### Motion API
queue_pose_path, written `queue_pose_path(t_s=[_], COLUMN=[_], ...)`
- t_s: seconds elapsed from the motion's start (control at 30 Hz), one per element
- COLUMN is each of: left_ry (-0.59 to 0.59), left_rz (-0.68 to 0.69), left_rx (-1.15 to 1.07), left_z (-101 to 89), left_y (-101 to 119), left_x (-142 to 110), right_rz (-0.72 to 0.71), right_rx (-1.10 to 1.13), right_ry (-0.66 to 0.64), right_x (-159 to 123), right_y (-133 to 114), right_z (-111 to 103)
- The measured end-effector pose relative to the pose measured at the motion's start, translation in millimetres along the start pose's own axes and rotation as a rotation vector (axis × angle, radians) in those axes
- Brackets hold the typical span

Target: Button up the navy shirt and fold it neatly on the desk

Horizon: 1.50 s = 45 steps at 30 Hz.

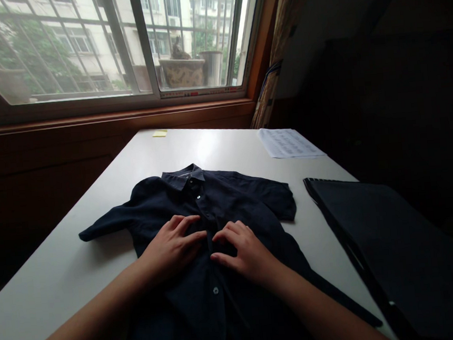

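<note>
A dark navy short-sleeved button shirt (198,304) lies front side up on a white table, its collar pointing away from me and its sleeves spread to both sides. Pale buttons run down the front placket. My left hand (175,243) rests on the shirt just left of the placket, fingers stretched out and apart. Right of the placket, my right hand (241,250) touches the cloth with curved fingers, a gap showing between thumb and forefinger. No button is visible between the fingers. The lower end of the shirt is dark and partly hidden behind my forearms.
On the white table (90,288), printed sheets (290,143) lie at the far right and a yellow sticky note (160,133) near the back edge. A large black folder-like item (394,229) covers the right edge. Beyond stands a barred window (156,94) with a patterned curtain (270,84).
</note>
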<state>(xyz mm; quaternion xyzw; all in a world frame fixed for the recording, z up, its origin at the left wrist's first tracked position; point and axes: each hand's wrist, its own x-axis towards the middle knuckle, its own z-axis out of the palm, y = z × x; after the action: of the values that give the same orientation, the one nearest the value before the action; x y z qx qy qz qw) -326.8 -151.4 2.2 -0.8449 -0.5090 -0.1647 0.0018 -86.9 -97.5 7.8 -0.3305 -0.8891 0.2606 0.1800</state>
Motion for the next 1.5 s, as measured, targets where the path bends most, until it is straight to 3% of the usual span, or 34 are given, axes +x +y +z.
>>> queue_pose_path(t_s=[0.23, 0.57, 1.0, 1.5], left_ry=[0.018, 0.150, 0.027, 0.048], left_rz=[0.027, -0.025, 0.050, -0.033], left_rx=[-0.050, -0.378, -0.146, -0.212], left_z=[0.2, -4.2, 3.7, 5.3], left_y=[-1.5, -7.1, -9.3, -9.0], left_x=[0.1, 1.0, 0.7, 0.9], right_rz=[-0.047, -0.101, -0.133, -0.152], right_rx=[-0.031, -0.050, -0.064, -0.093], right_ry=[-0.045, -0.093, -0.091, -0.121], right_x=[-2.5, -1.8, -3.5, -6.0], right_y=[-6.7, -7.5, -12.1, -14.1], right_z=[-3.5, -7.5, -6.3, -7.0])
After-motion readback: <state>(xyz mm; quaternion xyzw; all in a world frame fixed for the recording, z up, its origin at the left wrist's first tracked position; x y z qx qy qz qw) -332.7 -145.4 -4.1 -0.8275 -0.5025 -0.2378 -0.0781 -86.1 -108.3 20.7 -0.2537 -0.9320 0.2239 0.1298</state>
